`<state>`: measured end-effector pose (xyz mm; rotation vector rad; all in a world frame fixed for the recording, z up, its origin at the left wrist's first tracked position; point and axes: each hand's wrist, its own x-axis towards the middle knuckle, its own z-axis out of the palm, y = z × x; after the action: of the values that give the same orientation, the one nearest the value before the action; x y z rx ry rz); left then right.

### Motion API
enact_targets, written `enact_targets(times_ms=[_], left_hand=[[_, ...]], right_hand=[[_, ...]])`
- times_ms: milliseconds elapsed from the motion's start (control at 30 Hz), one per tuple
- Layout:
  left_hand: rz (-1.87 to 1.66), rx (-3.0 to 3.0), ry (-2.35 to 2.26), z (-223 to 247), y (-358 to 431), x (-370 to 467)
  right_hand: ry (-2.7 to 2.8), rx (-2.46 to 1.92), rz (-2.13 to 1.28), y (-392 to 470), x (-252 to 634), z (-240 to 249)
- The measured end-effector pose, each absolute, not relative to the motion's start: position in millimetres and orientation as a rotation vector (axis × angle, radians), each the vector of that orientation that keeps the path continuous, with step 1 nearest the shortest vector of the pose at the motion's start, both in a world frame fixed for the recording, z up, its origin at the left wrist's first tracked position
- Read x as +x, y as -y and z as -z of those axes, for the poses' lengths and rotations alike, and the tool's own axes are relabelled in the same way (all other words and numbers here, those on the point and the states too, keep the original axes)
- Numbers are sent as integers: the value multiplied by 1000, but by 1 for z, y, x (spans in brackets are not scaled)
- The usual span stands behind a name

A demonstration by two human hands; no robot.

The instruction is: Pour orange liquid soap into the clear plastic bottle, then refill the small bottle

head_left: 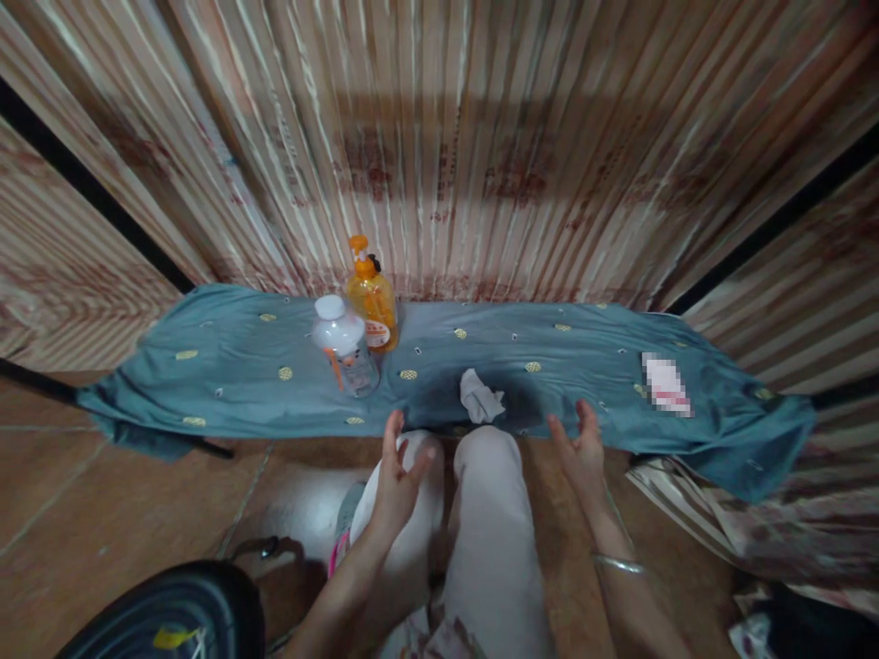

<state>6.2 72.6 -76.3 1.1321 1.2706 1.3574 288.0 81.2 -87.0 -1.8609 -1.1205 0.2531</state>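
Note:
My left hand (399, 476) hovers over my left knee with its fingers apart and nothing in it. To the right of my knees, near the table's front edge, my right hand (580, 448) is also empty, fingers spread. Between the two hands a crumpled pale grey cloth or tissue (479, 397) lies on the blue-green tablecloth (233, 366). Left of it stand a clear bottle with a white cap (347, 352) and, just behind, an orange pump bottle (374, 307). Neither hand touches any of these.
A blurred-out white and pink packet or card (666, 384) lies at the right end of the table. Striped curtains (439, 165) hang close behind and at the sides. A black round seat (171, 613) is at lower left, and a dark bundle (810, 618) at lower right.

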Motion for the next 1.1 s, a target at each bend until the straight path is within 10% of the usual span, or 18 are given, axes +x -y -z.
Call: enact_targets(times_ms=[1100], left_hand=[[-1807,1988,-1411,-11,-147,-69]], right_hand=[[1885,-1292,-360,-198,83,-68]])
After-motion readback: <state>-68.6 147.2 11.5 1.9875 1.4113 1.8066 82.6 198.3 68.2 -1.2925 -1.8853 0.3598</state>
